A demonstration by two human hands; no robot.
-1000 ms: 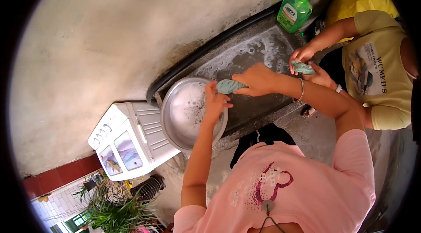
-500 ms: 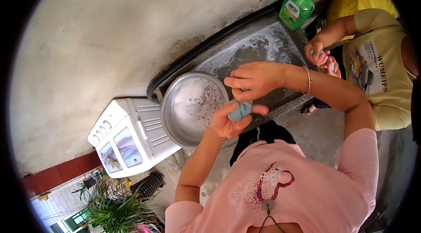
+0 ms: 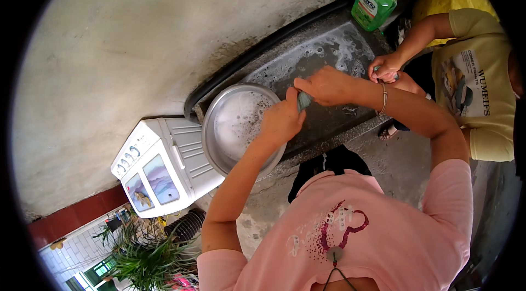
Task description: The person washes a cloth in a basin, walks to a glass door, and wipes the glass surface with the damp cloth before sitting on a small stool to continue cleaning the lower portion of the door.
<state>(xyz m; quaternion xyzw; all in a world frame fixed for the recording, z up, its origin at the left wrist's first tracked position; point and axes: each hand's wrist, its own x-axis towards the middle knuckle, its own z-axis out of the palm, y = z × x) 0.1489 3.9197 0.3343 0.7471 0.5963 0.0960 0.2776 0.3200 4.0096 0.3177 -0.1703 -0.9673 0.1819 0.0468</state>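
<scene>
Both my hands grip a small, bunched blue-green cloth [image 3: 303, 101], held up beside the right rim of a metal basin [image 3: 206, 146]. My left hand [image 3: 282, 120] is closed round one end of the cloth. On its other end my right hand [image 3: 327, 86] is closed, knuckles up. Only the short stretch of cloth between my fists shows; the rest is hidden. White suds [image 3: 235, 126] and greyish foamy water fill the basin. Below my right hand lies a stone sink [image 3: 307, 154] with soapy water and streaks of foam.
A green pump bottle [image 3: 375, 6] stands at the sink's far right corner. To the right, a person in a yellow-green shirt [image 3: 482, 28] holds something bluish. A white washing machine [image 3: 192, 167] is left of the basin; a black pipe [image 3: 263, 44] follows the wall.
My left hand has turned over and closed round the cloth, its fingers no longer extended. My right hand has come down onto the cloth. The other person's hands have drawn together.
</scene>
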